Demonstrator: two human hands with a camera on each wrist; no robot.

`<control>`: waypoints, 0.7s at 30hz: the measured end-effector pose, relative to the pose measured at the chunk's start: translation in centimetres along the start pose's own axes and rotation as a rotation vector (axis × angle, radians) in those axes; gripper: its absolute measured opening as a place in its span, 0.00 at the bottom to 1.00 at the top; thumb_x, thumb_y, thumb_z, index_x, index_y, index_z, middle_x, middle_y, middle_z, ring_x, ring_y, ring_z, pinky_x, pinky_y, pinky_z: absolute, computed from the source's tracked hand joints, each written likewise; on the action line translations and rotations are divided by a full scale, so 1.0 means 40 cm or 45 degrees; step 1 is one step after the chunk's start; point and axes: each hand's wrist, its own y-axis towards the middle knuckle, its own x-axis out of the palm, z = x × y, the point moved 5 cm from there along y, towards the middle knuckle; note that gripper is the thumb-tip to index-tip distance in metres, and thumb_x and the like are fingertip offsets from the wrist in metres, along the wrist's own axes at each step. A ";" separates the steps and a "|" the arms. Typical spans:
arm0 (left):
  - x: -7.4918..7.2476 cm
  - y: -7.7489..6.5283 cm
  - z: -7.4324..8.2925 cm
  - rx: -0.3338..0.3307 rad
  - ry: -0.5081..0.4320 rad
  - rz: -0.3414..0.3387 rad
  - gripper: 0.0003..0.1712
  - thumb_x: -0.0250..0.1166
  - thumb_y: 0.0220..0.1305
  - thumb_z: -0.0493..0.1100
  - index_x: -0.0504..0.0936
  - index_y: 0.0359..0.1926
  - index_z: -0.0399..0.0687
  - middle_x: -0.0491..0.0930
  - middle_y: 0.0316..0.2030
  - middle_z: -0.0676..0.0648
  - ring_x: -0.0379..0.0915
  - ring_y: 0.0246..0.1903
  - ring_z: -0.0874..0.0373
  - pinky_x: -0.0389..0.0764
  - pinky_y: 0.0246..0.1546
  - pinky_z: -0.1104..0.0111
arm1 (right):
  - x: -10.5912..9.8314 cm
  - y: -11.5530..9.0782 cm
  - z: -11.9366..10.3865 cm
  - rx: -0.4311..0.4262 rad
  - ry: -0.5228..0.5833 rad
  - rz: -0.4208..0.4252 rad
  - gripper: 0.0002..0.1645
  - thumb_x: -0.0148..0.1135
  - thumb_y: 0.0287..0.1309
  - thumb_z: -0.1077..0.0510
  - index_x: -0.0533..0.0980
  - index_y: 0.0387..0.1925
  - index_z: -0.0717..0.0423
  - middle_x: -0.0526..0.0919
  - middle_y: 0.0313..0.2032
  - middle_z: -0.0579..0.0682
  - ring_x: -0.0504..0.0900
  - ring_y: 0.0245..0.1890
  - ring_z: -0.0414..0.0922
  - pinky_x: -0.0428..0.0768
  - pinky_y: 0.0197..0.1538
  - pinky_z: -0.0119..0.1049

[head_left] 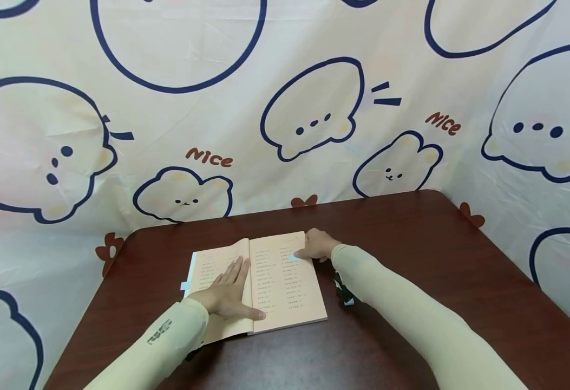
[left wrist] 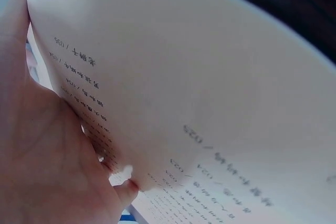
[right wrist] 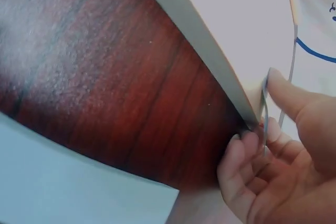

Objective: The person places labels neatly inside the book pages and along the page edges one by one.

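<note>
An open book (head_left: 289, 281) lies on the table, both cream pages printed with short lines of text. My left hand (head_left: 227, 292) rests across the left page with fingers straight, its thumb reaching over the gutter onto the right page. In the left wrist view, the palm (left wrist: 52, 145) lies beside the bowed page (left wrist: 157, 93). My right hand (head_left: 320, 245) is at the upper right edge of the book, near a small light blue sticky note (head_left: 293, 258). In the right wrist view, my thumb (right wrist: 286, 90) pinches a thin strip at the page edge, other fingers curled below.
A blue tab (head_left: 185, 285) sticks out from the book's left edge. The dark brown table (head_left: 401, 244) meets a cartoon-printed curtain (head_left: 285, 179) behind and at the sides. In the right wrist view, a pale flat piece (right wrist: 79, 177) shows at lower left.
</note>
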 end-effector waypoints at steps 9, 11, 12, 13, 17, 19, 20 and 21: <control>0.010 0.009 -0.010 -0.005 0.008 0.009 0.87 0.66 0.37 0.87 0.30 0.81 0.45 0.26 0.82 0.42 0.25 0.82 0.43 0.39 0.79 0.44 | -0.022 -0.009 0.022 0.043 -0.148 0.002 0.29 0.74 0.58 0.45 0.69 0.12 0.51 0.67 0.11 0.45 0.65 0.11 0.40 0.72 0.19 0.32; 0.016 0.015 -0.014 -0.002 0.003 0.020 0.87 0.66 0.36 0.87 0.31 0.81 0.45 0.27 0.82 0.42 0.25 0.82 0.43 0.40 0.79 0.44 | -0.031 -0.014 0.027 0.063 -0.161 0.004 0.27 0.75 0.56 0.44 0.70 0.16 0.53 0.71 0.13 0.46 0.67 0.13 0.41 0.71 0.20 0.32; 0.020 0.020 -0.019 -0.007 0.009 0.025 0.87 0.66 0.36 0.87 0.30 0.81 0.46 0.26 0.82 0.42 0.25 0.82 0.45 0.40 0.79 0.44 | -0.036 -0.017 0.029 0.071 -0.166 0.004 0.26 0.75 0.56 0.44 0.71 0.18 0.53 0.72 0.14 0.47 0.69 0.14 0.41 0.70 0.20 0.32; 0.023 0.024 -0.022 -0.013 0.017 0.025 0.87 0.66 0.36 0.88 0.30 0.81 0.48 0.26 0.82 0.43 0.24 0.82 0.46 0.40 0.80 0.45 | -0.040 -0.019 0.031 0.077 -0.167 0.003 0.26 0.76 0.55 0.44 0.71 0.19 0.53 0.73 0.15 0.47 0.69 0.14 0.41 0.69 0.19 0.32; 0.022 0.025 -0.023 -0.011 0.011 0.028 0.88 0.66 0.35 0.88 0.30 0.81 0.47 0.26 0.82 0.43 0.24 0.82 0.45 0.39 0.80 0.45 | -0.047 -0.026 0.033 0.074 -0.140 -0.019 0.25 0.76 0.55 0.46 0.71 0.17 0.52 0.74 0.15 0.47 0.69 0.14 0.41 0.68 0.19 0.32; 0.021 0.025 -0.024 -0.013 0.014 0.024 0.88 0.66 0.35 0.87 0.30 0.81 0.47 0.26 0.82 0.43 0.24 0.82 0.45 0.39 0.80 0.45 | -0.047 -0.031 0.030 0.063 -0.142 -0.024 0.26 0.76 0.56 0.45 0.71 0.15 0.52 0.74 0.14 0.47 0.69 0.14 0.41 0.69 0.19 0.32; 0.020 0.025 -0.024 -0.012 0.014 0.027 0.88 0.66 0.35 0.88 0.30 0.81 0.47 0.26 0.82 0.43 0.24 0.82 0.45 0.39 0.80 0.45 | -0.047 -0.034 0.027 0.055 -0.150 -0.024 0.26 0.75 0.56 0.45 0.72 0.15 0.52 0.74 0.15 0.47 0.70 0.15 0.41 0.69 0.19 0.32; 0.020 0.026 -0.025 -0.013 0.017 0.030 0.88 0.66 0.35 0.88 0.30 0.81 0.47 0.26 0.82 0.43 0.24 0.82 0.45 0.39 0.80 0.45 | -0.047 -0.037 0.025 0.051 -0.162 -0.022 0.26 0.75 0.56 0.44 0.72 0.16 0.52 0.74 0.15 0.46 0.71 0.15 0.41 0.70 0.19 0.32</control>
